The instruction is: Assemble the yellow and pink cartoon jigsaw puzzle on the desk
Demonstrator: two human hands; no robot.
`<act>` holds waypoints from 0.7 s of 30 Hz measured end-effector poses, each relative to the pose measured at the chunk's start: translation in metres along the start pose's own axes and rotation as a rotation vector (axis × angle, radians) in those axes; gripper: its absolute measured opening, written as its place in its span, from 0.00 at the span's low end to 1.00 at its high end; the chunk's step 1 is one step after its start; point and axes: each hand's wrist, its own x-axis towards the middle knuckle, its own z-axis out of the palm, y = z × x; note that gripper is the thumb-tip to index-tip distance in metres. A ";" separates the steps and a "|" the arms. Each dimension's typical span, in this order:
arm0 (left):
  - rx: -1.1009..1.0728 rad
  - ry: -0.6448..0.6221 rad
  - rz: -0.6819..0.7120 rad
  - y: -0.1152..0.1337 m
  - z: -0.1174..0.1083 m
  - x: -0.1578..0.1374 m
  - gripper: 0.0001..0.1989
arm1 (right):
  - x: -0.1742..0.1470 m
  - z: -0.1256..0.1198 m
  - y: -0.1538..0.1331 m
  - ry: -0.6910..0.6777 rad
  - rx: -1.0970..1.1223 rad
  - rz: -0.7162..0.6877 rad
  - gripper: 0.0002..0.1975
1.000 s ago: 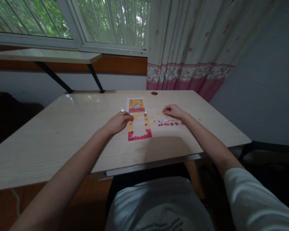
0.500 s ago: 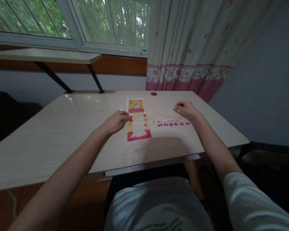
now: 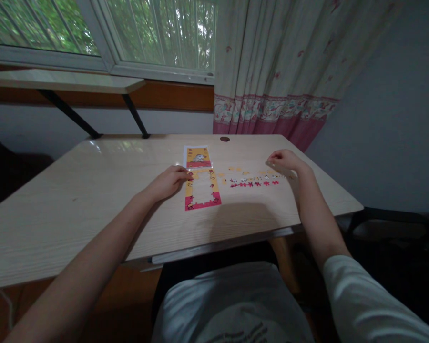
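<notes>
My left hand [image 3: 169, 182] rests at the upper left border of a partly assembled jigsaw puzzle [image 3: 202, 206], its fingers closed together on the edge. The puzzle is a yellow and pink border around a bare middle. Just above it lies a picture card [image 3: 199, 156] with a white animal on yellow and red. Over the table's right side, my right hand [image 3: 286, 159] is held in a pinch; whatever is between its fingertips is too small to make out. Below that hand, loose puzzle pieces lie in rows: yellow pieces [image 3: 245, 173], patterned white ones and pink pieces [image 3: 258, 184].
The pale wooden table [image 3: 103, 190] has a round cable hole [image 3: 225, 139] near its back edge. A raised shelf [image 3: 75, 80] on black brackets stands at the back left. A curtain [image 3: 264, 105] hangs behind, and a dark chair [image 3: 389, 216] is at the right.
My right hand has moved right and slightly back over the loose pieces, still pinched. My left hand stays at the puzzle's edge. The whole view has shifted a little.
</notes>
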 end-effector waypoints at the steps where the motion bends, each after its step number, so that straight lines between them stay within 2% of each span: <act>1: -0.003 0.000 -0.004 0.000 0.000 0.000 0.21 | -0.002 -0.003 0.003 0.007 -0.004 0.012 0.11; 4: -0.009 0.002 -0.020 0.000 0.001 0.000 0.21 | -0.005 -0.009 0.010 0.020 -0.014 0.061 0.10; 7: -0.004 0.003 -0.012 0.001 0.001 0.000 0.20 | -0.006 -0.006 0.004 0.006 -0.027 0.089 0.10; 15: 0.003 0.024 -0.018 -0.003 -0.004 -0.001 0.20 | -0.007 0.014 -0.038 -0.079 0.012 -0.090 0.16; 18: 0.022 0.023 -0.023 -0.007 -0.006 -0.003 0.19 | -0.007 0.011 -0.037 -0.096 0.001 -0.071 0.15; 21: 0.045 0.021 -0.021 -0.010 -0.006 -0.005 0.20 | -0.010 0.003 -0.024 -0.075 -0.036 0.010 0.12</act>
